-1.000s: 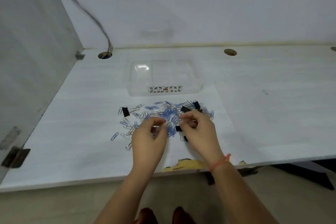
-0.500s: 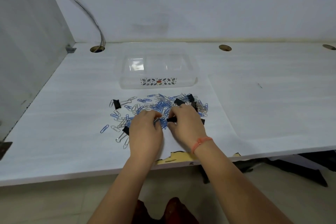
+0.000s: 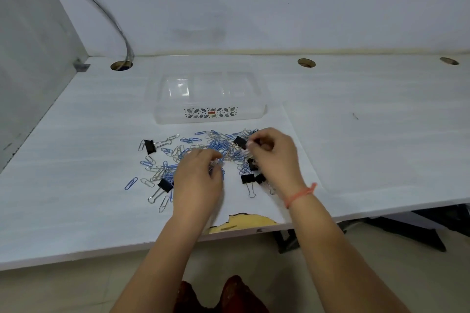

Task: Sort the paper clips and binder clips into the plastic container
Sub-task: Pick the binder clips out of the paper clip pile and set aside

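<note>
From the head camera, the white desk (image 3: 76, 211) runs from its near edge below me to the back wall. The clear plastic container (image 3: 178, 117) sits toward the back edge, left of centre, its leaf-patterned wall facing me. The paper clips (image 3: 218, 146), blue and silver, lie in a loose heap just in front of the container, thinning out toward the left. My left hand (image 3: 198, 183) is palm down on the near side of the heap with its fingers (image 3: 212, 160) curled into the clips. The hand is blurred and I cannot tell whether it has hold of any. My right hand (image 3: 276, 157) is over the right end of the heap with its fingers bent and the tips drawn together against a black binder clip (image 3: 240, 142); I cannot tell whether they have actually pinched it. More binder clips (image 3: 247, 178) lie between my hands. One is at the heap's left end (image 3: 150, 146) and another is just left of my left hand (image 3: 165, 185). A red thread band (image 3: 300, 194) circles my right wrist. At the near edge, between my forearms, is a chipped yellow patch (image 3: 244, 222).
</note>
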The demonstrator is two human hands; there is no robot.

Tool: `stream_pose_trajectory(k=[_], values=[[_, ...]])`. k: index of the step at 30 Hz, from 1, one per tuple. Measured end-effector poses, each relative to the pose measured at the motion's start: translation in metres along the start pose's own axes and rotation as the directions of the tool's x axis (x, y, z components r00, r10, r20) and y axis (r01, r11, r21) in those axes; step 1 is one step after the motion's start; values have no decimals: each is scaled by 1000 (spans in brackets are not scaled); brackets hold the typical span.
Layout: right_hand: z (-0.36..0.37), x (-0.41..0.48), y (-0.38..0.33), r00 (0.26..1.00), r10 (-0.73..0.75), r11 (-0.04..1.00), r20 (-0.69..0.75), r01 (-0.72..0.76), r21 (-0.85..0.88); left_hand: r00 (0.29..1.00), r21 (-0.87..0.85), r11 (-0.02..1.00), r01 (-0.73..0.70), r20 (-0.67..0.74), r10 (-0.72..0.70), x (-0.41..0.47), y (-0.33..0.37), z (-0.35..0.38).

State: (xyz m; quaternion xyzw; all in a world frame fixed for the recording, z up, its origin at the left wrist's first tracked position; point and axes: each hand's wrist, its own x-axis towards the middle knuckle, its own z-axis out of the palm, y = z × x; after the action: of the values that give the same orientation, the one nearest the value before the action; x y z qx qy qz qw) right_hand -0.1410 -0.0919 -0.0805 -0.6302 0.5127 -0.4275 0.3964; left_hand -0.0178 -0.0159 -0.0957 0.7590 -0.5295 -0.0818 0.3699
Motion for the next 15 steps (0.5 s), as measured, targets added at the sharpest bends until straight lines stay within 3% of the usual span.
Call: stream_pose_trajectory(k=[2, 3, 5, 7, 9, 10, 15], values=[[-22, 1, -1, 981, 192, 927, -22, -174, 333, 997, 4, 999, -37, 71, 36, 0, 9, 4], [-31, 2, 2, 969, 247, 895, 12, -233, 382, 993, 19, 999, -44, 107, 42, 0, 14, 8], [-45, 4, 10, 964, 258, 939, 65, -266, 216, 986, 94, 995, -36, 167, 20, 1, 24, 18], [-50, 5, 18, 979, 171, 968, 108, -147, -205, 979, 183, 983, -20, 204, -18, 3, 33, 28], [-46, 2, 22, 973, 133, 839, 190, -9, -543, 975, 225, 974, -3, 219, -47, 5, 40, 35], [-43, -1, 25, 968, 140, 779, 210, 24, -627, 973, 233, 972, 4, 223, -57, 6, 42, 37], [-24, -6, 26, 972, 109, 792, 206, 40, -609, 968, 223, 970, 100, 206, -147, 16, 32, 26]])
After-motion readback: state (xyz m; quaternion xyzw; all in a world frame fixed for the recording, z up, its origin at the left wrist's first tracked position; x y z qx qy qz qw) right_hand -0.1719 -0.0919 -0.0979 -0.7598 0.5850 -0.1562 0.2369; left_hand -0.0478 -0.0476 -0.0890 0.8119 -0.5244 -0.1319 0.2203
